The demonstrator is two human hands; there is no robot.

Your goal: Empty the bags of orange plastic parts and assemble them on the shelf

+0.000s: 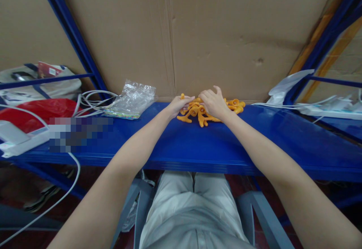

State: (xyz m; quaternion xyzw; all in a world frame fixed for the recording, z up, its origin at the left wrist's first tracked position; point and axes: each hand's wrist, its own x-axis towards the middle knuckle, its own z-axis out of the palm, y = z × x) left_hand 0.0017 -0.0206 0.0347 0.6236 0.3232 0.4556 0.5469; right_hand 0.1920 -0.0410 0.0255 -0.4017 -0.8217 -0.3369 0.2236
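Note:
Several orange plastic pieces (201,118) lie in a loose pile at the back of the blue table, near the cardboard wall. At the pile's left side, my left hand (178,104) is closed round an orange piece, whose tip (182,96) shows above the fingers. My right hand (212,100) reaches over the middle of the pile from the right, palm down. Its thumb side and fingertips are partly hidden, and whether it grips a piece is too small to tell.
On the blue table (198,147), a clear plastic bag (132,98), white cables (94,104), a red bag (56,109) and a white power strip (25,143) lie left. Another power strip (333,109) and white plastic (285,87) are right. Cardboard (212,34) stands behind.

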